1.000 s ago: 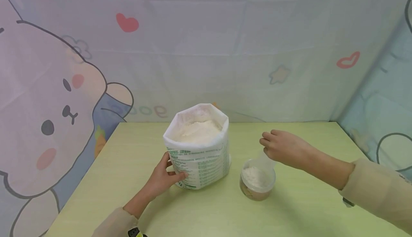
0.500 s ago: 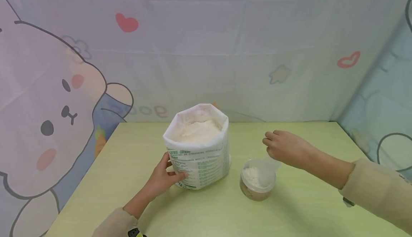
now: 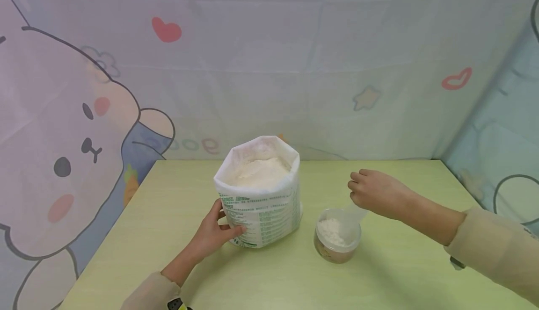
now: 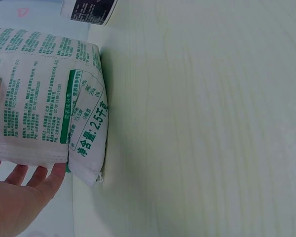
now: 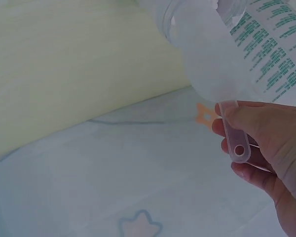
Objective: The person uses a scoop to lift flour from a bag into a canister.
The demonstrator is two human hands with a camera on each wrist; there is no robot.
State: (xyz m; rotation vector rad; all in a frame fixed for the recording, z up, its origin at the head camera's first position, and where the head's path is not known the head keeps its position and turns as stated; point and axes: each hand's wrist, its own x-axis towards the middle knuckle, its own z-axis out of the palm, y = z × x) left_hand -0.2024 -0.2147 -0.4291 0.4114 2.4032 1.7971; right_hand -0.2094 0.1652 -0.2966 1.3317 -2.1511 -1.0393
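A white bag of flour [image 3: 263, 214] with green print stands on the table, its top folded down and powder showing inside. My left hand [image 3: 212, 233] holds its lower left side, thumb on the printed front and fingers around the side. To the right is a small clear round tub [image 3: 336, 253] with white powder in it. My right hand [image 3: 376, 193] pinches the short handle of a translucent plastic scoop [image 5: 207, 54]. In the head view the scoop's bowl is tilted at the tub's back right rim, partly hidden by the hand.
The light yellow-green table [image 3: 261, 282] ends at the back against a cloth backdrop [image 3: 261, 90] printed with hearts, a star and a cartoon animal. Another cloth panel [image 3: 501, 137] hangs along the right side.
My right hand has shifted slightly right, and the scoop's bowl has tipped lower over the tub. My left hand and the bag of flour have stayed put.
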